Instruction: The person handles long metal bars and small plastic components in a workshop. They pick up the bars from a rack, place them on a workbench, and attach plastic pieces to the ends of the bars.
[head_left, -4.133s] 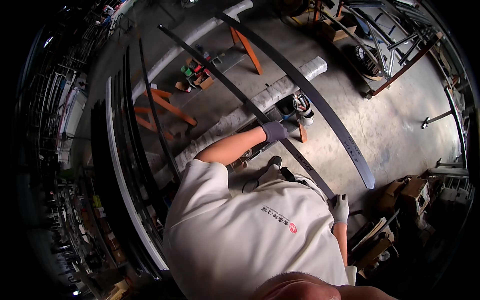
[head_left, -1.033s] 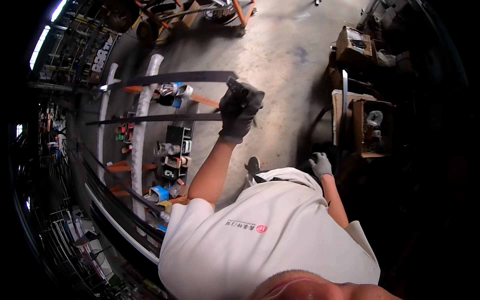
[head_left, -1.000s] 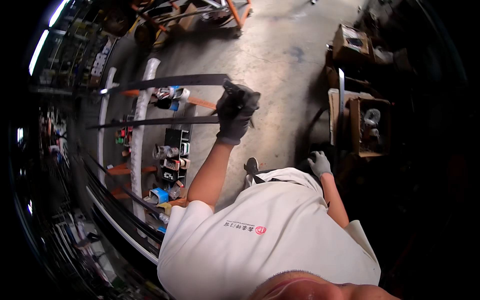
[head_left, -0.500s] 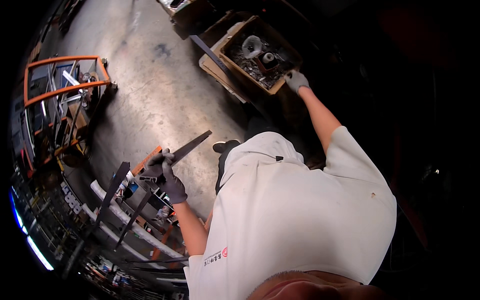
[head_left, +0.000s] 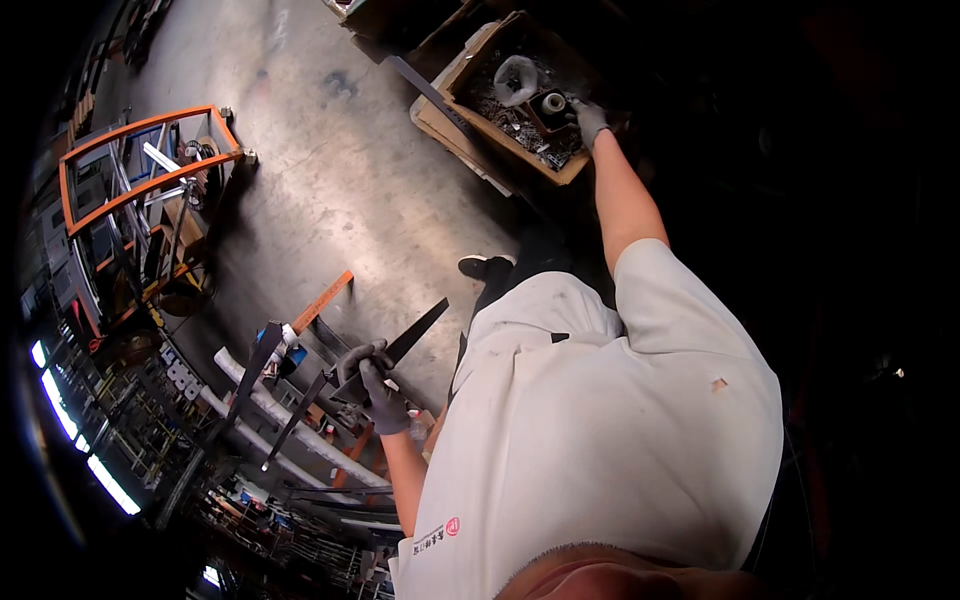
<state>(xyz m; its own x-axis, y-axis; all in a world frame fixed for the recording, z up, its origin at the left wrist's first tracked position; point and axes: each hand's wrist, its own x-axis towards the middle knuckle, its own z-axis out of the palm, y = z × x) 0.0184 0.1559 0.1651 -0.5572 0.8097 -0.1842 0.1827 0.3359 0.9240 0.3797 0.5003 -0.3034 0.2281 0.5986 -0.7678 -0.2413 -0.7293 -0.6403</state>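
My left hand (head_left: 378, 388), in a grey glove, is closed around a long dark metal profile (head_left: 415, 332). One end of the profile points up and right past my fingers; the other side runs down and left. My right hand (head_left: 590, 120), also gloved, reaches over an open cardboard box (head_left: 566, 173) full of small metal pieces. Its fingers are stretched toward a small dark container (head_left: 542, 122) inside that box. A white roll (head_left: 553, 102) stands in the container, and a crumpled clear plastic bag (head_left: 515, 78) lies beside it. My fingertips are dim there.
Flattened cardboard (head_left: 450, 137) and a dark bar (head_left: 425, 90) lean along the box's left side. An orange-framed cart (head_left: 150, 182) holding metal parts stands on the left. Closer to me on the left is a rack with white-wrapped bars (head_left: 265, 400) and an orange beam (head_left: 325, 300).
My right hand has moved from the box's near right rim inward to the small container. My left hand keeps its hold on the metal profile. The view has shifted slightly.
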